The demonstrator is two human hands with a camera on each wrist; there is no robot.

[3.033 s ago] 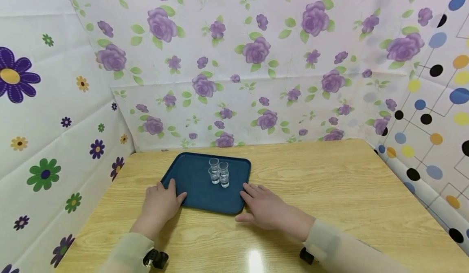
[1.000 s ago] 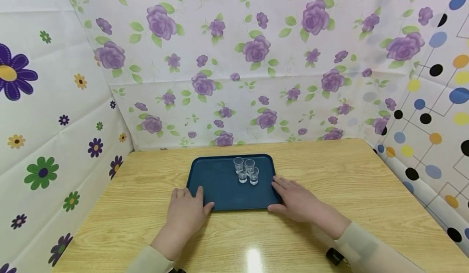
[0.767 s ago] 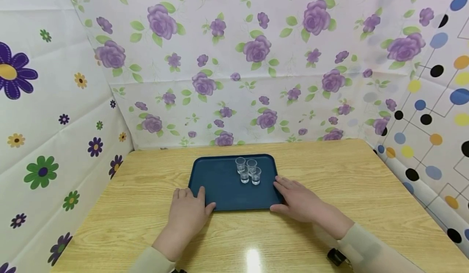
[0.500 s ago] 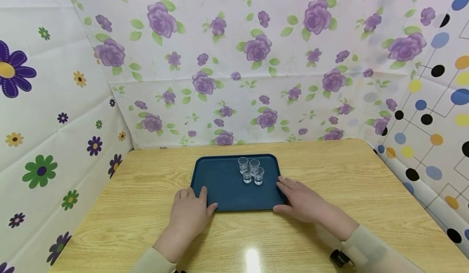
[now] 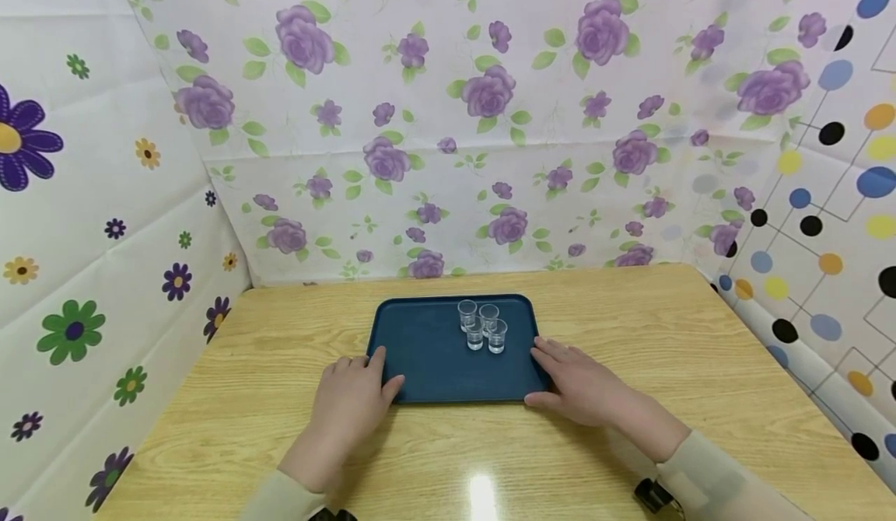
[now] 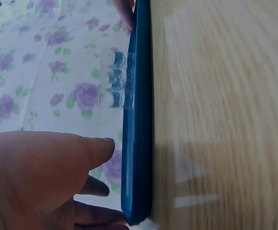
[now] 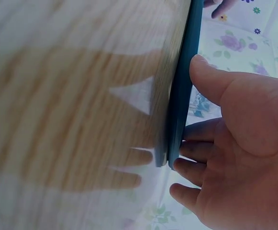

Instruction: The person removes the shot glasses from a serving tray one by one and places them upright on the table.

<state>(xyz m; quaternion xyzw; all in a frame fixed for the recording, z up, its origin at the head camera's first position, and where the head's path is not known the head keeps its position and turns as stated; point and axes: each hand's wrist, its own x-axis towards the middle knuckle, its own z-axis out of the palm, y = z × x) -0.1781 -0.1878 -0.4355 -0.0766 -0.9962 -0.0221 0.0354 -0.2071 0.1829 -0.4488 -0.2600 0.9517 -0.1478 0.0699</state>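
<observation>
A dark blue rectangular tray lies flat on the table, its long side facing me. Several small clear shot glasses stand upright in a tight cluster on its right half. At the tray's front left corner is my left hand, fingers extended. In the left wrist view its thumb is apart from the tray's rim. My right hand touches the right side and front right corner with fairly straight fingers. In the right wrist view the thumb lies against the tray's edge.
The wooden table reaches the flowered cloth at the back. A daisy-patterned cloth hangs on the left, a dotted one on the right. A black wrist device hangs below the right sleeve.
The tray, with the glasses on it, has slid right and turned square to me, both hands moving along with it. Lately my left hand has shifted slightly left, its thumb coming away from the rim.
</observation>
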